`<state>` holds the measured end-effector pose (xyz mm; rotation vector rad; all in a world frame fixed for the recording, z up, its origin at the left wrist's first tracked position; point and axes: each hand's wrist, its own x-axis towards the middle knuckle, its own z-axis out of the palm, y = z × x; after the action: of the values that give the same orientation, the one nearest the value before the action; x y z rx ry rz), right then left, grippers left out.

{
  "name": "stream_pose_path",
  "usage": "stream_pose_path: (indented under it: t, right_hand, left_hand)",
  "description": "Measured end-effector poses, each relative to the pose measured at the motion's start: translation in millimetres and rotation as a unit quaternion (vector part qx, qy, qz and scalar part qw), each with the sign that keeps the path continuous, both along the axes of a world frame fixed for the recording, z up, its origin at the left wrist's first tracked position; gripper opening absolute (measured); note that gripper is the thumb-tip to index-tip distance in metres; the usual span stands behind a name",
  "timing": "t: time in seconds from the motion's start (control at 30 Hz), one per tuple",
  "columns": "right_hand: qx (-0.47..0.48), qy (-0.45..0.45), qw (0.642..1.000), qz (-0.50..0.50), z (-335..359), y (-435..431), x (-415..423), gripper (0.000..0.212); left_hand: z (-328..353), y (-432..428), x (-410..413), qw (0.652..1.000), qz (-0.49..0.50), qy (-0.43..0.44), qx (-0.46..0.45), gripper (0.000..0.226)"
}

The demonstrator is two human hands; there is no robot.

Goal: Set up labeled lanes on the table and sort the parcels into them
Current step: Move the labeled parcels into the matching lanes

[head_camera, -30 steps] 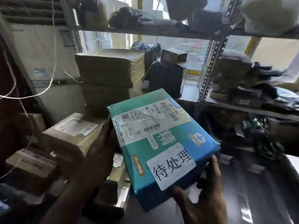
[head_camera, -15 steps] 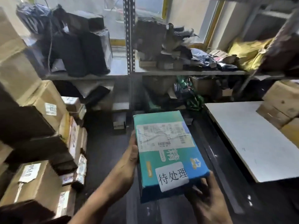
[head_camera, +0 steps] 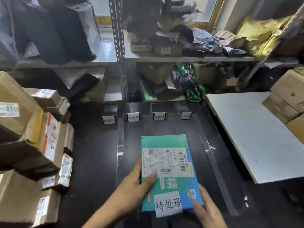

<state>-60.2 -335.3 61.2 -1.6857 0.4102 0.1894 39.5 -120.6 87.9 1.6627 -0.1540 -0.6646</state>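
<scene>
While both hands clutch it, the teal parcel (head_camera: pixel 169 171) sits low over the dark table (head_camera: pixel 95 153); left hand (head_camera: pixel 134 183) thumb on top, right hand (head_camera: pixel 205 209) pinching the near corner; four lane labels (head_camera: pixel 133 117) stand beyond.

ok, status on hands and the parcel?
The left hand and right hand grip teal parcel. Parcel over black table, short of 待处理 sign. Nothing between them.

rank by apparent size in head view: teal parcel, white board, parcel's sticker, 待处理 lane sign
1. white board
2. teal parcel
3. sticker
4. lane sign; it is farther from the camera, so its true size against the sticker is unsure
</scene>
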Motion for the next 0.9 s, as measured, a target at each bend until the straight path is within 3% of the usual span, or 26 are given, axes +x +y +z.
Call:
stream_pose_path:
  t: [0.23, 0.5, 0.67, 0.9]
  right_hand:
    - [0.018, -0.004, 1.0, 0.02, 0, -16, 30, 0.051]
    - [0.087, -0.038, 0.992, 0.087, -3, 24, 101, 0.044]
    - [0.11, -0.029, 0.991, 0.069, -12, 50, 167, 0.028]
    - [0.044, 0.004, 0.998, 0.05, -45, 59, 236, 0.024]
  left_hand:
    - [2, -19, 10, 0.998, 0.059, 0.002, 0.036, 0.053]
    - [2, 14, 51, 0.971, 0.209, -0.084, 0.083, 0.026]
    - [-12, 31, 116, 0.967, 0.224, -0.091, 0.081, 0.018]
    - [-38, 29, 186, 0.978, 0.201, -0.034, 0.038, 0.022]
